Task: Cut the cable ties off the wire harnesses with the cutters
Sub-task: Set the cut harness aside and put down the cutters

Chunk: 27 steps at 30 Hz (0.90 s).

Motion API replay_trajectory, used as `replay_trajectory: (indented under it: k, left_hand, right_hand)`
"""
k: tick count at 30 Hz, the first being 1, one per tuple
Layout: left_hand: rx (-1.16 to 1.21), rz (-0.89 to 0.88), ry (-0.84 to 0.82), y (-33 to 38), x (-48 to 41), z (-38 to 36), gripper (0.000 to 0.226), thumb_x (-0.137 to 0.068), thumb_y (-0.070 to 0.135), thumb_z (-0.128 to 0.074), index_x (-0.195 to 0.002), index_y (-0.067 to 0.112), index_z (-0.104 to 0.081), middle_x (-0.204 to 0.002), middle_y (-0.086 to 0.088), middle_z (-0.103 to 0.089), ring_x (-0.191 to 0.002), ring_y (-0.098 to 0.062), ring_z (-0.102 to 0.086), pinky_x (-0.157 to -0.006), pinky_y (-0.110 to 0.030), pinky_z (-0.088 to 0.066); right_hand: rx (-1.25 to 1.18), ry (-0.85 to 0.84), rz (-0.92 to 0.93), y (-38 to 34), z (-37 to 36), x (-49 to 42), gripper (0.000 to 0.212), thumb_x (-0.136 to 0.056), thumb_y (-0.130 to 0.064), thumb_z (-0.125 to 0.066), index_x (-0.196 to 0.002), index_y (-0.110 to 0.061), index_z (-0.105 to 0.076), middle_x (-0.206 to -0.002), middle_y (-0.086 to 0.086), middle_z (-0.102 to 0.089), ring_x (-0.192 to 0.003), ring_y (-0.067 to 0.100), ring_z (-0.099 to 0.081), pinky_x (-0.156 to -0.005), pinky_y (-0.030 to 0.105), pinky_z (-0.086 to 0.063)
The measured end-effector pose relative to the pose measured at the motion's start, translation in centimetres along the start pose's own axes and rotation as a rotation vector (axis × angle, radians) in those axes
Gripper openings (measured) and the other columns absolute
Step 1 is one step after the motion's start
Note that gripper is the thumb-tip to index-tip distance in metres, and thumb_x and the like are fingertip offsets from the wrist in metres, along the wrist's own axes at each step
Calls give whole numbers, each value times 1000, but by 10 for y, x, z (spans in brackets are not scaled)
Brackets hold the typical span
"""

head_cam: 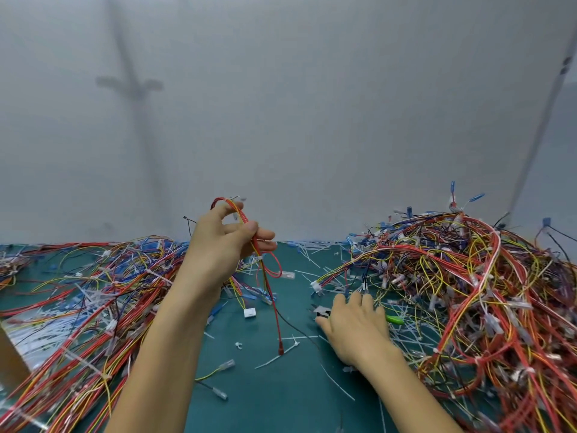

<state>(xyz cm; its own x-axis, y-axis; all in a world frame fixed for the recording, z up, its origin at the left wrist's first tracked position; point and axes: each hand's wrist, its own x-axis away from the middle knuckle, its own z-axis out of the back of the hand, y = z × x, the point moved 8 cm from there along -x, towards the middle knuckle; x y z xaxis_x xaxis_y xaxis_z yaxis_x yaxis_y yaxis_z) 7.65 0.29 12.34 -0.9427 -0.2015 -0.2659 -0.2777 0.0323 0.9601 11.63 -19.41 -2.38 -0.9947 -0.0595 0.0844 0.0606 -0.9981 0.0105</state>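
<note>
- Head camera: your left hand point(218, 245) was raised above the green mat point(281, 392). Its thumb and fingers pinched a wire harness point(265, 273) of red and yellow wires near its looped top.
- The harness hung down from that grip with its long axis near vertical. A white connector point(249, 313) and a red terminal point(280, 351) dangled just over the mat.
- A small white cable tie point(259, 258) appeared to wrap the harness just below your left fingers.
- Your right hand point(356, 326) lay palm-down on the mat, lower than the harness and to its right, covering the cutters point(323, 312).
- The cutters' metal blades point(318, 308) poked out leftward and a green handle point(395, 319) rightward. Whether your fingers had closed round them could not be told.
- The tie sat above and to the left of the cutters, so the right hand would likely need to lift them to it.
- A right heap of harnesses point(468, 276) and a left heap of harnesses point(93, 292) flanked you, and cut ties point(271, 360) littered the mat.
</note>
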Motion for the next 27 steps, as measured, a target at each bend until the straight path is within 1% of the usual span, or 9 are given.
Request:
replay_trajectory:
  k: [5, 9, 12, 14, 18, 20, 22, 24, 27]
  left_hand:
    - [-136, 47, -38, -9, 0, -5, 28, -98, -8, -42, -118, 11, -38, -83, -8, -77, -63, -31, -73, -65, -35, -61]
    - [-194, 14, -50, -10, 1, -12, 29, -96, -12, -38, -107, 15, -39, -104, -11, -69, -70, -32, -73, -58, -28, -59]
    - [-241, -39, -31, -10, 1, -15, 34, -93, -14, -45, -97, 20, -43, -110, -9, -67, -84, -29, -73, -70, -32, -57]
    - [-277, -78, -34, -9, 1, -17, 33, -89, -14, -54, -93, 19, -46, -109, -6, -68, -95, -26, -71, -75, -31, -55]
    - [-261, -178, -153, -2, 5, -35, 30, -90, -14, -54, -84, 15, -52, -107, -9, -72, -94, -18, -72, -74, -15, -52]
    - [-292, -234, -252, -1, 9, -48, 26, -92, -8, -57, -82, 16, -56, -102, -9, -73, -93, -15, -72, -75, -13, -50]
    - [-420, -287, -342, -3, 13, -61, 22, -92, -5, -59, -82, 15, -60, -95, -5, -74, -90, -10, -70, -80, -17, -50]
    - [-524, -312, -431, -8, 18, -73, 28, -89, -5, -62, -78, 21, -64, -84, 1, -72, -83, -3, -65, -84, -23, -51]
    - [-599, -272, -519, -18, 22, -82, 29, -87, -5, -66, -80, 23, -72, -83, 3, -75, -83, 0, -67, -84, -23, -53]
  right_hand:
    - [98, 45, 40, -6, -5, 0, 54, -101, -54, -35, -135, -12, -35, -141, 19, -39, -130, 37, -33, -104, 50, -31]
    - [80, 59, 68, -8, -7, 0, 54, -101, -54, -36, -135, -13, -35, -143, 16, -36, -132, 34, -32, -104, 47, -32]
    - [-10, 87, 71, -6, 6, 1, 57, -100, -57, -32, -136, -13, -39, -142, 14, -40, -132, 34, -34, -104, 47, -33]
    - [-186, 181, 94, -6, 28, 3, 50, -101, -55, -32, -127, -15, -49, -132, 11, -50, -125, 32, -42, -100, 45, -38]
    - [-770, 317, 195, -3, 74, 14, 30, -102, -44, -42, -91, -22, -60, -90, -4, -67, -87, 19, -62, -76, 35, -46]
    - [-1047, 314, 209, -1, 88, 19, 25, -102, -36, -45, -90, -25, -64, -86, -6, -71, -83, 14, -66, -76, 33, -49]
    - [-1321, 269, 193, 0, 95, 21, 29, -104, -27, -41, -91, -23, -67, -84, -6, -74, -82, 13, -69, -78, 34, -53]
    - [-1591, 205, 152, 2, 97, 23, 35, -106, -21, -35, -94, -17, -67, -80, -4, -75, -74, 12, -70, -71, 30, -55]
    - [-1849, 154, 59, 13, 97, 27, 36, -103, -12, -30, -103, -8, -66, -89, 6, -77, -64, 13, -71, -56, 25, -56]
